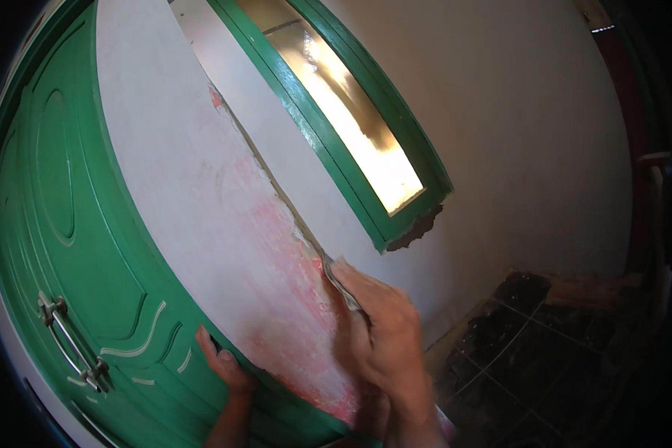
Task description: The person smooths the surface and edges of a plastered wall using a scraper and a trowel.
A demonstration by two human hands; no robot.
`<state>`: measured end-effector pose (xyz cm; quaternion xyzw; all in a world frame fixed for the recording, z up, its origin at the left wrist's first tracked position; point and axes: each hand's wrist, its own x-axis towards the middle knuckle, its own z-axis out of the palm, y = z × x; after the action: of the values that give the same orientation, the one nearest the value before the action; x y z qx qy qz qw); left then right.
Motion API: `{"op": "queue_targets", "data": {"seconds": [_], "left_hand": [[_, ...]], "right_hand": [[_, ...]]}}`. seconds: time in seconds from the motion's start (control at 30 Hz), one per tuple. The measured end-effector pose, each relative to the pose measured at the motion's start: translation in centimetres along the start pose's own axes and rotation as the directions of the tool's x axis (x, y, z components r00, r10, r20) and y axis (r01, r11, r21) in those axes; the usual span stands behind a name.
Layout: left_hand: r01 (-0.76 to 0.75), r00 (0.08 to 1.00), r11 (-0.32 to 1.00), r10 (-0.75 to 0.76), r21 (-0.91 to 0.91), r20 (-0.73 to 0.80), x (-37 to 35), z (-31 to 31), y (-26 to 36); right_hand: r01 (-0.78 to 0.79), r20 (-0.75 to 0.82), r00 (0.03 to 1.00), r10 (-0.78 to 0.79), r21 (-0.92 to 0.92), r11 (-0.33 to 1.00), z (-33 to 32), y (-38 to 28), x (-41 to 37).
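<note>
The right hand (384, 336) is folded over the outer corner edge of the wall strip (194, 172) beside the green door (67, 224), fingers together and pressed down. It pins 1 thin grey piece (345, 287) against that edge. What the piece is cannot be told.

The left hand (224, 366) holds nothing. Its fingertips rest on the door's frame where it meets the wall strip, lower than the right hand and nearer the door.

The plaster around both hands shows a reddish scuffed patch (276, 254), just right of the door. A metal handle (71, 343) sits on the door's left side. Farther right of the door, beyond the wall's corner, 1 green window frame (328, 160) holds a bright pane, and a dark tiled floor (523, 343) lies below.
</note>
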<state>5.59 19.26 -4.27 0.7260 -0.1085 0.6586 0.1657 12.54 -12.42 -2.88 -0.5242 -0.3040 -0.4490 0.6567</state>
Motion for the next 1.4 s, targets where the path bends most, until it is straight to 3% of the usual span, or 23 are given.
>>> {"op": "queue_targets", "data": {"seconds": [0.1, 0.2, 0.4, 0.5, 0.6, 0.8, 0.9, 1.0, 1.1, 1.4], "left_hand": [[-0.021, 1.0, 1.0, 0.021, 0.016, 0.017, 0.3, -0.1, 0.4], [-0.004, 1.0, 1.0, 0.003, 0.014, 0.022, 0.1, -0.1, 0.4], [0.009, 1.0, 1.0, -0.009, 0.02, 0.013, -0.4, -0.4, -0.9], [0.008, 1.0, 1.0, -0.008, 0.003, -0.017, -0.8, -0.6, -2.4], [0.021, 1.0, 1.0, -0.021, 0.002, 0.008, -1.1, -1.0, -3.1], [0.003, 1.0, 1.0, -0.003, -0.028, 0.002, -1.4, -1.0, -3.7], [-0.006, 1.0, 1.0, 0.006, -0.009, 0.0, -1.4, -1.2, -4.0], [0.01, 1.0, 1.0, -0.01, 0.027, -0.002, -1.5, -1.3, -3.9], [0.014, 1.0, 0.999, -0.014, 0.03, 0.013, -1.4, -1.2, -3.2], [-0.032, 0.998, 0.999, 0.032, -0.012, -0.048, -1.8, -0.8, -4.5]], "right_hand": [[-0.109, 0.099, 0.989, 0.111, -0.021, 0.994, -2.0, 0.4, -2.0], [-0.139, 0.072, 0.988, 0.136, 0.03, 0.99, -1.4, 0.6, -2.6], [0.005, 0.009, 1.0, -0.005, -0.003, 1.0, 0.7, -0.3, 1.0], [-0.033, 0.06, 0.998, 0.032, 0.028, 0.999, -0.6, 0.2, -0.3], [-0.142, 0.192, 0.969, 0.153, -0.072, 0.987, -3.1, 0.0, -2.6], [-0.131, 0.068, 0.989, 0.131, -0.004, 0.991, -0.8, -0.8, 0.2], [-0.052, 0.001, 0.999, 0.052, 0.061, 0.997, 0.7, 0.5, 0.9], [-0.051, 0.021, 0.999, 0.049, 0.091, 0.995, -0.6, 1.4, -1.1], [-0.127, 0.189, 0.975, 0.116, 0.045, 0.991, -3.1, 1.9, -2.4], [0.016, 0.026, 1.0, -0.017, 0.037, 0.999, 0.6, 0.7, 1.2]]}}
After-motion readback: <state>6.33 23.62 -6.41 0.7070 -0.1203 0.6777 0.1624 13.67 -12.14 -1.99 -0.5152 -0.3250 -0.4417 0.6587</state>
